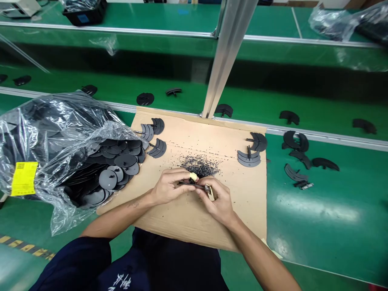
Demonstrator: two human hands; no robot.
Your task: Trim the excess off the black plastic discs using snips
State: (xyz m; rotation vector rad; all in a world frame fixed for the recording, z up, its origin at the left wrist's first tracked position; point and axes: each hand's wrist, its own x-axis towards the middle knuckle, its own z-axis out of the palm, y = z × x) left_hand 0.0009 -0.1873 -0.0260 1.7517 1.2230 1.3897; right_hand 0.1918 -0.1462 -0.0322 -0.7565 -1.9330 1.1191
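My left hand [169, 186] is closed around a thin black plastic piece [189, 184], held edge-on above the cardboard sheet [169, 218]. One of its fingertips wears a pale yellow cover [193, 176]. Against the right end of that piece, my right hand [220, 201] is closed on a small tool with a shiny metal part [208, 190]; its exact kind is hidden by the fingers. Just beyond both hands, a pile of tiny black scraps [201, 165] is scattered on the cardboard.
At left, a clear plastic bag [57, 121] with a yellow label spills round black discs [125, 160]. Curved black parts lie on the cardboard's left [157, 148] and right [249, 158], and on the green table [295, 173]. A metal post [226, 60] rises behind the cardboard.
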